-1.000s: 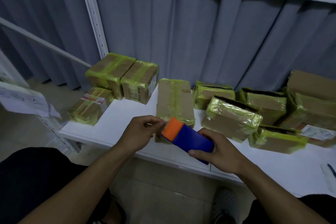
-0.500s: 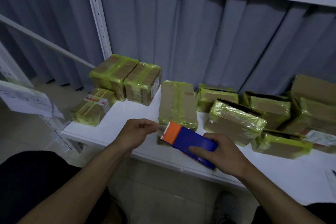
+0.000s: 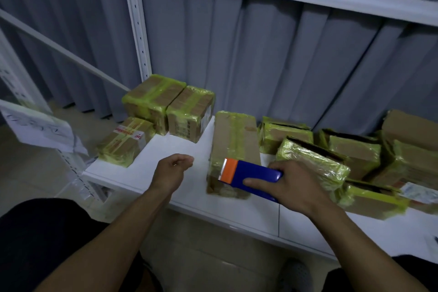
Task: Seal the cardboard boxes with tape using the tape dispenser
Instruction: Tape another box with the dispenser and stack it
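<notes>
Tape dispenser (image 3: 251, 178), with a blue body, an orange head and a toothed blade, is held tilted over the near end of a long box (image 3: 233, 140). Its head points left.

- **Hands.** The right hand (image 3: 294, 187) is clamped on the blue body from the right, with the thumb along the near side. The left hand (image 3: 171, 170) hovers over bare shelf (image 3: 184, 149) to the left of the long box. Its fingers are loosely curled around nothing visible, and the two hands are well apart.
- **Long box.** It lies lengthwise from far to near, banded in yellow-green tape. Its near end stops a little short of the shelf's near edge.
- **Open room.** A bare white strip runs between the long box and the left boxes, where the left hand hangs. A second bare strip follows the near edge at the right.
- **Left boxes.** Two taped boxes (image 3: 170, 104) stand side by side, touching, at the far left by the upright post (image 3: 138, 31). A labelled box (image 3: 123, 142) sits at the shelf's left edge, seemingly partly over it.
- **Right boxes.** A crowded pile of boxes (image 3: 331, 156) fills the shelf right of the long box, several tilted and leaning on one another.
- **Surroundings.** A grey curtain (image 3: 260, 54) hangs behind the shelf. A sheet of paper (image 3: 40, 130) hangs at far left.
</notes>
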Demonstrator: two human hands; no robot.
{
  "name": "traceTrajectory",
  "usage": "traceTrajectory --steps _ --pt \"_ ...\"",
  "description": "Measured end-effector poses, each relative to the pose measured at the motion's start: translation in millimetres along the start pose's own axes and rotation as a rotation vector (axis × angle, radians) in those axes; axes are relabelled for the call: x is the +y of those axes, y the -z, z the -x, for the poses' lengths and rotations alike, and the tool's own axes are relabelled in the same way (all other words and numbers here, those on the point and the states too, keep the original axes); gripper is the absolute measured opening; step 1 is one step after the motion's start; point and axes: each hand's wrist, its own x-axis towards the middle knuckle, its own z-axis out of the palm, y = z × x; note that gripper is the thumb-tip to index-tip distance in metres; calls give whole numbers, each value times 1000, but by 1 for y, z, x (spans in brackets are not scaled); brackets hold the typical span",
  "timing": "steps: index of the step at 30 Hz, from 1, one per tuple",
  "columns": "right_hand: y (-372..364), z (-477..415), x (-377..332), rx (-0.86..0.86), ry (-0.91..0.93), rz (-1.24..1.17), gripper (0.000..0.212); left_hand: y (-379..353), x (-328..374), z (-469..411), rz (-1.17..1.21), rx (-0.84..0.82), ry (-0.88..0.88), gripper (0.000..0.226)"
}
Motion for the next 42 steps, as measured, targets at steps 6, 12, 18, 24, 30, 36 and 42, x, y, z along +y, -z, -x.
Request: traceTrajectory --steps 6,12,18,24,30,36,42 --pt "-11 -21 -16 1 -77 165 49 -11 -13 -14 28 25 65 17" --pt "-31 -42 -22 -7 -117 276 56 -22 -25 -31 130 42 124 13" --pt "-39 -58 -24 -19 -195 344 56 -39 -35 -39 145 3 167 15" --pt "-47 -72 -21 -72 -284 351 56 -58 -46 -44 275 -40 260 7" --pt "-48 -78 -17 -97 -307 354 60 -78 -43 -44 256 -85 254 14" --pt "-48 -81 -13 -118 -317 321 61 -74 -42 -35 168 49 30 17" --pt "-45 -78 -11 -116 -312 295 56 -73 -40 -15 197 -218 -91 27"
